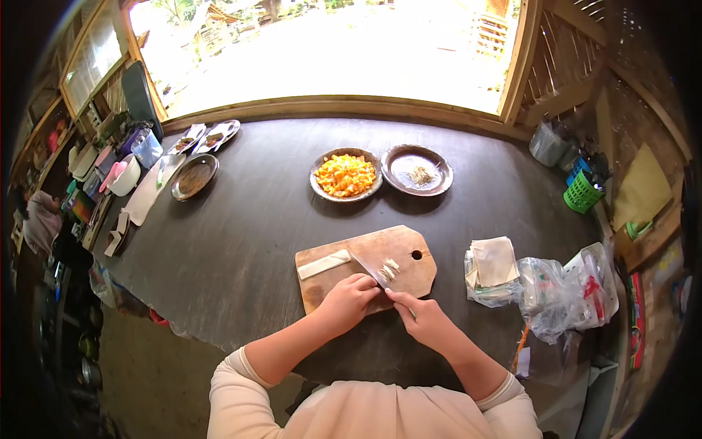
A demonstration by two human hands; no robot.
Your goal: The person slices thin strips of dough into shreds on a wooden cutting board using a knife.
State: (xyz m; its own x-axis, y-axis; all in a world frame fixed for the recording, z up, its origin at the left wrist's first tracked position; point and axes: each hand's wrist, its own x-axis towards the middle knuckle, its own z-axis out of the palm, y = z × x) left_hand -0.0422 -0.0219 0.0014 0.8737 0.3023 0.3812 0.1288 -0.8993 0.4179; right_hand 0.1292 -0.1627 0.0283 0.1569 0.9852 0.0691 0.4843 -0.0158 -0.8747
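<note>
A wooden cutting board [373, 238] with a hole near its right end lies in front of me. My right hand [415, 309] grips a knife [368, 267], whose thin blade slants up and left across the board. The handle is hidden in my fingers. Close beside it, my left hand [352, 296] is closed near the base of the blade; what its fingers pinch, if anything, is hidden. A long pale strip [324, 265] rests on the board's left part. Right of the blade is a little pile of pale thin pieces [390, 269].
Beyond the board stand a bowl of orange cubes [345, 175] and a brown plate [417, 170] with thin pale shreds. Stacked paper squares [494, 261] and plastic bags [548, 293] lie at right. A dark dish [195, 177] sits far left, a green basket [583, 193] far right.
</note>
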